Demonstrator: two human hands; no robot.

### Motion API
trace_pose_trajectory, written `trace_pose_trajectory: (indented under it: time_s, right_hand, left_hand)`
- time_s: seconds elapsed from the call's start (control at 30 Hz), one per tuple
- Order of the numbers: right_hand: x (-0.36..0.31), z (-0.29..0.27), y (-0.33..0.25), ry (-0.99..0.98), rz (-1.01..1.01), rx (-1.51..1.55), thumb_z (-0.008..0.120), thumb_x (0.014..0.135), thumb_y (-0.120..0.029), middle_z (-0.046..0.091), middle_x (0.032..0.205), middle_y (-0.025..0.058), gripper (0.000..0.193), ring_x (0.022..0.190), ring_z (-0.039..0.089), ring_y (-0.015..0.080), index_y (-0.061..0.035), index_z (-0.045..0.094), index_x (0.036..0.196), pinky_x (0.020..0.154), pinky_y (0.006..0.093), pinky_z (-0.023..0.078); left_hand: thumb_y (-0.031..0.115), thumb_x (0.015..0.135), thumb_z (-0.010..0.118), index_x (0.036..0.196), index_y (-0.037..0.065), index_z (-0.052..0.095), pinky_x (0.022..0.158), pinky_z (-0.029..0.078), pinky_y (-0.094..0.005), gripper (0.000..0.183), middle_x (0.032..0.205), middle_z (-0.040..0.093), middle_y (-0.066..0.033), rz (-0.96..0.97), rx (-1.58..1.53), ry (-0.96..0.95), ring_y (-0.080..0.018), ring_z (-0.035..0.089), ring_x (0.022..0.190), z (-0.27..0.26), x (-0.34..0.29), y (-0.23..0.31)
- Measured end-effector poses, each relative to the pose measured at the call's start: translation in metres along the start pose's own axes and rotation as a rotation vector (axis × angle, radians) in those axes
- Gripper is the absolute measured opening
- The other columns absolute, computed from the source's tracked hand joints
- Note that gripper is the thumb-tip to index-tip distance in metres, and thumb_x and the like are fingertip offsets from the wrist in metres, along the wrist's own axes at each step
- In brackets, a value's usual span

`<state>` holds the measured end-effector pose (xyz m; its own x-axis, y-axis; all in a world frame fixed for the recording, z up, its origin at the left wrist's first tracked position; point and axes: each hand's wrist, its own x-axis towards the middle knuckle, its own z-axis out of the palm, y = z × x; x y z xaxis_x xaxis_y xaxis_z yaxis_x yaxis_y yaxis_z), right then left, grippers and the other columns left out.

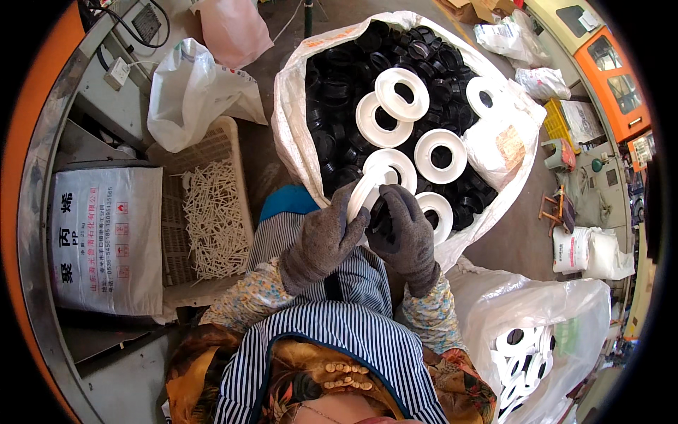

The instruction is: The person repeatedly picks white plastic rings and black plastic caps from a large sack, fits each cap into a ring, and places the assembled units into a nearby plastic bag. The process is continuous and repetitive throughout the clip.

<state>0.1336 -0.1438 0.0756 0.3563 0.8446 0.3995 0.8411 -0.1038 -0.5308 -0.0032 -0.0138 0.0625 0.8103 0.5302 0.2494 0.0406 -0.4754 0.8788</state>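
My left hand (319, 239), in a grey knit glove, is closed on the edge of a white plastic ring (366, 189) held tilted in front of me. My right hand (409, 244), gloved alike, has its curled fingers against the ring's right side. Something dark shows beneath those fingers; whether it is held or lies behind cannot be told. Just beyond my hands stands a large white woven sack (291, 106) filled with black plastic rings (332, 67). Several white flanged rings lie on top of them, among them one ring (441, 156) right of my hands.
Left of me, a beige crate (239, 173) holds many thin white sticks (215, 219), beside a printed white bag (106, 240). At lower right, a clear plastic bag (565, 297) contains more white rings (519, 360). A small stool (558, 210) and white bags (590, 251) stand farther right.
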Motion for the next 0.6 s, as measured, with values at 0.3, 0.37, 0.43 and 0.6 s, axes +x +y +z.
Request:
trace_pose_trajectory:
  time_s: [0.3, 0.37, 0.43, 0.6]
  right_hand:
    - [-0.003, -0.002, 0.002, -0.182, -0.074, -0.126, 0.080, 0.069, -0.014, 0.049, 0.136, 0.0238, 0.087, 0.107, 0.062, 0.0413, -0.0085, 0.041, 0.147, 0.087, 0.0468, 0.056]
    - [-0.004, 0.000, 0.002, -0.184, -0.100, -0.158, 0.080, 0.070, -0.016, 0.048, 0.135, 0.0247, 0.090, 0.106, 0.061, 0.0417, -0.0081, 0.038, 0.149, 0.087, 0.0472, 0.057]
    - [-0.006, 0.002, 0.003, -0.203, -0.099, -0.201, 0.080, 0.071, -0.018, 0.047, 0.134, 0.0257, 0.091, 0.107, 0.060, 0.0419, -0.0071, 0.036, 0.150, 0.087, 0.0471, 0.056]
    - [-0.008, 0.008, 0.006, -0.263, -0.080, -0.176, 0.079, 0.075, -0.021, 0.046, 0.135, 0.0269, 0.087, 0.111, 0.058, 0.0423, -0.0027, 0.037, 0.148, 0.090, 0.0475, 0.055]
  left_hand:
    - [0.022, 0.102, 0.055, 0.139, -0.005, 0.039, 0.064, 0.060, -0.0387, 0.049, 0.084, 0.069, -0.0226, 0.042, 0.062, -0.077, -0.0299, 0.074, 0.074, 0.001, -0.005, -0.007]
    - [0.021, 0.102, 0.056, 0.139, -0.006, 0.039, 0.062, 0.059, -0.0381, 0.049, 0.082, 0.069, -0.0220, 0.075, 0.057, -0.059, -0.0293, 0.073, 0.072, 0.002, -0.006, -0.008]
    - [0.021, 0.100, 0.058, 0.138, -0.007, 0.040, 0.061, 0.060, -0.0384, 0.050, 0.081, 0.068, -0.0230, 0.072, 0.056, -0.031, -0.0319, 0.073, 0.071, 0.003, -0.009, -0.008]
    - [0.022, 0.099, 0.059, 0.136, -0.007, 0.041, 0.061, 0.060, -0.0389, 0.050, 0.084, 0.068, -0.0258, 0.029, 0.151, -0.099, -0.0334, 0.073, 0.072, 0.002, -0.011, -0.004]
